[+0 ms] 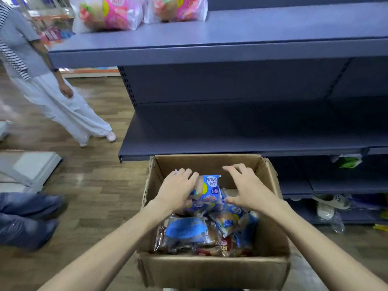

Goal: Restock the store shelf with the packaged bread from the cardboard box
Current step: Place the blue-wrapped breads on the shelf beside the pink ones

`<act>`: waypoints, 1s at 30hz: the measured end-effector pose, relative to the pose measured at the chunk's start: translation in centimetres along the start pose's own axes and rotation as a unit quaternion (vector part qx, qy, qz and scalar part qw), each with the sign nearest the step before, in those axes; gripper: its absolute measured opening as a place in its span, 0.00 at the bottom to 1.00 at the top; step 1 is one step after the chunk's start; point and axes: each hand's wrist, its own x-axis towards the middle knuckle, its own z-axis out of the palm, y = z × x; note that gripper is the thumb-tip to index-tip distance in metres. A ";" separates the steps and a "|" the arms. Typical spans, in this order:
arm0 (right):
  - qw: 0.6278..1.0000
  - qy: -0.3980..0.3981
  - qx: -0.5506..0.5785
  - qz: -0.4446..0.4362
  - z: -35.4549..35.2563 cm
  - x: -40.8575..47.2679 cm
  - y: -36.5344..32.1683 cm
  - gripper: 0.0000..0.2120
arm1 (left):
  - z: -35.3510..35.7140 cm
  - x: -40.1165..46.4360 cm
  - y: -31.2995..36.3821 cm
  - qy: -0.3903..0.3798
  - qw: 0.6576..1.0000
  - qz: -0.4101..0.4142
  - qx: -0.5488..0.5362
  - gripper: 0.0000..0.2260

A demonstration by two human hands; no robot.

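Store aisle, wood floor, box (pixel 212 269) before blue shelf (pixel 231 133).
Left hand (pixel 178 189) grips a blue bread pack (pixel 210 189) above the pile in the box; right hand (pixel 247 189) hovers beside it, fingers spread, holding nothing.

left hand (pixel 177 191) gripping bread packet (pixel 209 189), box (pixel 212 269)

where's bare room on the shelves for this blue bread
Free: the blue-grey upper shelf right of the two pink bread bags, and the dark middle shelf above the cardboard box. Crowded: the bottom shelf at right.
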 end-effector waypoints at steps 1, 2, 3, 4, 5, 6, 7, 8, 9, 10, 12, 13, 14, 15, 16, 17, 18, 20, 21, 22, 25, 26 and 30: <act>1.000 0.026 -0.008 -0.011 -0.7 0.0 -0.5 0.45 | -1.1 0.2 -0.3 0.028 1.000 0.006 -0.003 0.31; 0.998 0.050 -0.021 -0.021 -1.6 -0.1 -1.1 0.47 | -2.3 0.4 -0.5 0.059 0.998 0.011 -0.004 0.30; 0.996 0.072 -0.045 -0.026 -2.5 -0.2 -1.8 0.48 | -3.6 0.6 -0.6 0.089 0.996 0.018 -0.005 0.30; 0.992 0.095 -0.080 -0.028 -3.6 -0.3 -2.5 0.48 | -5.0 0.7 -0.6 0.119 0.993 0.025 -0.005 0.31; 0.985 0.120 -0.120 -0.032 -4.8 -0.4 -3.2 0.48 | -6.4 0.9 -0.7 0.148 0.989 0.028 -0.003 0.31; 0.975 0.149 -0.159 -0.040 -6.0 -0.5 -3.8 0.48 | -7.9 1.2 -0.7 0.173 0.984 0.031 -0.001 0.30; 0.964 0.174 -0.194 -0.053 -7.3 -0.6 -4.4 0.48 | -9.3 1.4 -0.9 0.192 0.981 0.033 -0.002 0.29; 0.953 0.195 -0.221 -0.068 -8.6 -0.7 -4.8 0.48 | -10.8 1.6 -1.1 0.208 0.977 0.038 -0.002 0.28; 0.943 0.215 -0.239 -0.087 -9.9 -0.7 -5.0 0.48 | -12.2 1.9 -1.4 0.227 0.973 0.047 0.005 0.27; 0.934 0.231 -0.248 -0.108 -11.2 -0.7 -5.2 0.47 | -13.6 2.1 -1.7 0.249 0.967 0.056 0.019 0.26; 0.920 0.260 -0.257 -0.139 -13.9 -0.7 -5.6 0.43 | -16.4 2.6 -2.5 0.294 0.952 0.072 0.049 0.25; 0.913 0.277 -0.260 -0.147 -15.4 -0.7 -5.9 0.40 | -17.8 3.0 -2.9 0.315 0.944 0.076 0.058 0.23; 0.906 0.295 -0.264 -0.151 -16.7 -0.7 -6.1 0.38 | -19.0 3.3 -3.3 0.333 0.937 0.078 0.065 0.22; 0.898 0.312 -0.270 -0.154 -18.0 -0.8 -6.4 0.37 | -20.3 3.7 -3.7 0.350 0.930 0.081 0.070 0.22; 0.889 0.330 -0.278 -0.154 -19.3 -0.8 -6.7 0.36 | -21.6 4.1 -4.1 0.367 0.923 0.084 0.077 0.22; 0.879 0.347 -0.288 -0.155 -20.5 -0.9 -7.0 0.35 | -22.9 4.5 -4.4 0.385 0.915 0.087 0.083 0.22; 0.869 0.363 -0.296 -0.157 -21.7 -0.8 -7.2 0.34 | -24.2 4.9 -4.7 0.404 0.906 0.088 0.088 0.22; 0.850 0.400 -0.302 -0.163 -24.2 -0.5 -7.4 0.30 | -26.6 5.6 -5.5 0.438 0.890 0.085 0.095 0.22; 0.840 0.418 -0.302 -0.168 -25.4 -0.2 -7.3 0.29 | -27.6 6.1 -5.9 0.450 0.884 0.080 0.098 0.24; 0.832 0.434 -0.299 -0.174 -26.7 0.3 -7.2 0.29 | -28.6 6.5 -6.3 0.456 0.881 0.073 0.100 0.27; 0.808 0.477 -0.289 -0.189 -30.3 2.4 -6.3 0.32 | -31.0 8.0 -7.9 0.457 0.884 0.045 0.085 0.37; 0.801 0.489 -0.286 -0.193 -31.2 3.2 -6.0 0.32 | -31.6 8.4 -8.3 0.458 0.885 0.037 0.072 0.40; 0.794 0.507 -0.275 -0.192 -34.0 6.9 -4.3 0.29 | -32.5 10.7 -9.3 0.462 0.886 0.015 0.043 0.43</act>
